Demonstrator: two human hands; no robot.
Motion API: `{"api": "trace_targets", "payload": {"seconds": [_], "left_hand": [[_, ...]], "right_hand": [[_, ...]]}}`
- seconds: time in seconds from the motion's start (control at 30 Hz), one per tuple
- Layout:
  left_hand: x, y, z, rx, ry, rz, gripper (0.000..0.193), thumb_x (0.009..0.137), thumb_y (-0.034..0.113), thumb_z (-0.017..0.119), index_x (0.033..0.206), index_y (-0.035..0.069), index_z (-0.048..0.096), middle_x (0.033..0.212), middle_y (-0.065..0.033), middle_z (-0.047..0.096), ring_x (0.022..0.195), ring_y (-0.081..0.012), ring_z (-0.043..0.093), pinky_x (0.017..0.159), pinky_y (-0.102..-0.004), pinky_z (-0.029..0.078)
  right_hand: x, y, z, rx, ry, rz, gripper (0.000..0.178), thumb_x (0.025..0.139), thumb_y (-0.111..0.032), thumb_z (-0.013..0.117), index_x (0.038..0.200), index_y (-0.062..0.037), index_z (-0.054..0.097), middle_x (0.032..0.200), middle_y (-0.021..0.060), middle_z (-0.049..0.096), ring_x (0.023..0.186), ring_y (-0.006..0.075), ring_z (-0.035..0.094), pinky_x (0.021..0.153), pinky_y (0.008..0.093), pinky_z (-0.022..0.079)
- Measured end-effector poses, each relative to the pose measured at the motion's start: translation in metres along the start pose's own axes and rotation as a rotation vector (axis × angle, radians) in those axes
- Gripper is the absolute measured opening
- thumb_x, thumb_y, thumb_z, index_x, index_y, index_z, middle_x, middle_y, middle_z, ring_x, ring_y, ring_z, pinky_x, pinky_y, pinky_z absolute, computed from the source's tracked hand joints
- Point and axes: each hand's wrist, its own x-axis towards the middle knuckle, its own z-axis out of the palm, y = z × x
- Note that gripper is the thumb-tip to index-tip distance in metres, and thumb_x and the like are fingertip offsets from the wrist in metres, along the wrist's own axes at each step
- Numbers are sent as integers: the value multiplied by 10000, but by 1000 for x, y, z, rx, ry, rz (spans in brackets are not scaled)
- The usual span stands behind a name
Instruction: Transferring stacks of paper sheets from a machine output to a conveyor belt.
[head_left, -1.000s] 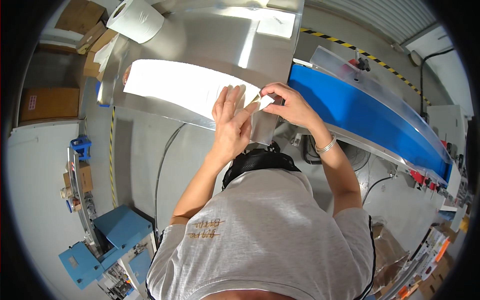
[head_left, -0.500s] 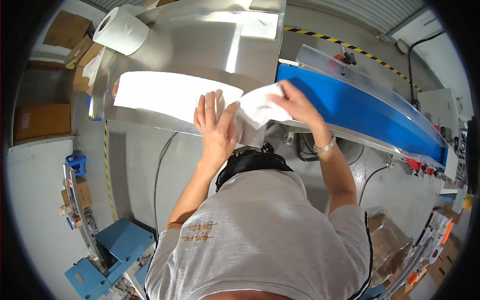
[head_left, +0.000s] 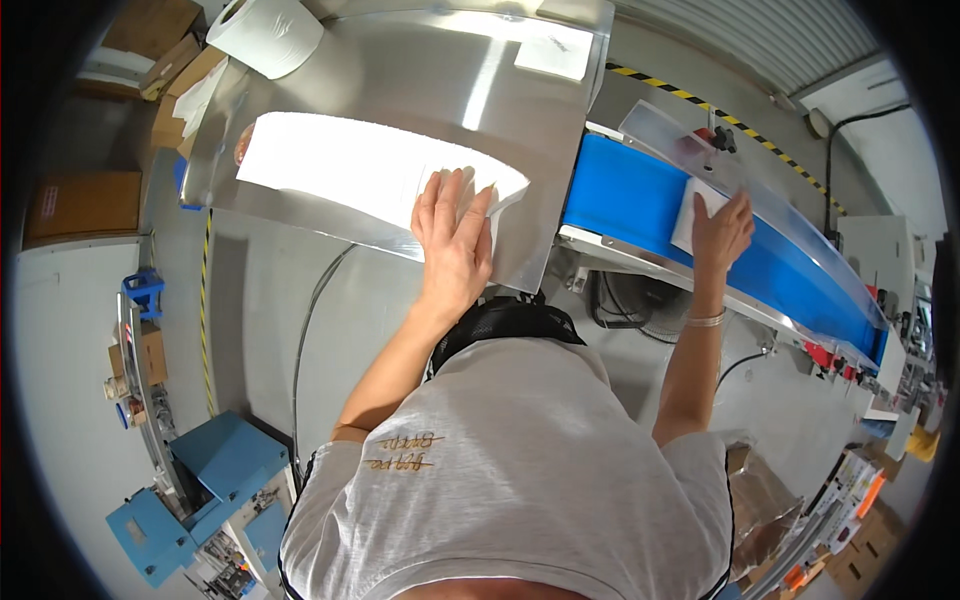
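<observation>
My left hand (head_left: 457, 233) lies with fingers stretched out on the right end of a long, curving row of thin white sheets (head_left: 340, 160), packed closely together. This row rests on a shiny metal table (head_left: 400, 75). Over a blue conveyor belt (head_left: 625, 190), my right hand (head_left: 722, 232) reaches down with thumb and fingers apart. A single white square sheet (head_left: 687, 220) lies on the belt, touched by the right hand and partly covered by it.
A big white roll (head_left: 270, 40) stands at the table's far left, and a small white stack (head_left: 553, 52) at its far right. A clear plastic guard (head_left: 670, 135) runs along the belt's far side. Cardboard boxes (head_left: 85, 210) stand at left.
My right hand has carried a white sheet from beside the row rightward onto the blue belt, and its fingers have spread. The left hand stays on the row's right end.
</observation>
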Motion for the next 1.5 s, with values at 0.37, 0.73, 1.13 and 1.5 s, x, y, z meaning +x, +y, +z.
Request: {"api": "trace_targets", "payload": {"seconds": [0.37, 0.73, 1.13, 1.5], "left_hand": [[5, 0, -15, -7, -15, -19, 357, 771, -16, 600, 1100, 108, 665, 1394, -213, 372, 1317, -444, 269, 1056, -528, 218], [-6, -10, -6, 11, 33, -10, 386, 766, -54, 582, 1141, 30, 623, 1378, -223, 385, 1295, -454, 296, 1049, -542, 241], [-12, -14, -10, 5, -19, -37, 313, 759, 32, 659, 1069, 76, 661, 1422, -234, 323, 1333, -480, 216, 1061, -554, 200], [-12, -63, -26, 15, 11, -29, 402, 792, -16, 609, 1186, 62, 597, 1401, -208, 355, 1317, -447, 260, 1047, -535, 255]], "right_hand": [[-24, -143, -17, 1289, -890, -488, 324, 891, -189, 641, 1164, -46, 541, 1158, 49, 572, 991, 116, 537, 836, 269, 458], [-6, -8, 13, -276, -55, 77, 592, 767, -454, 714, 1169, -44, 570, 1111, 196, 593, 1007, 325, 575, 878, 350, 439], [-34, -148, -8, 1284, -1148, -298, 308, 895, -192, 642, 1159, -67, 544, 1129, 33, 596, 951, 90, 559, 795, 264, 478], [-26, -64, 17, -227, -157, 142, 599, 783, -414, 694, 1210, -29, 527, 1162, 186, 588, 1048, 355, 557, 855, 411, 468]]}}
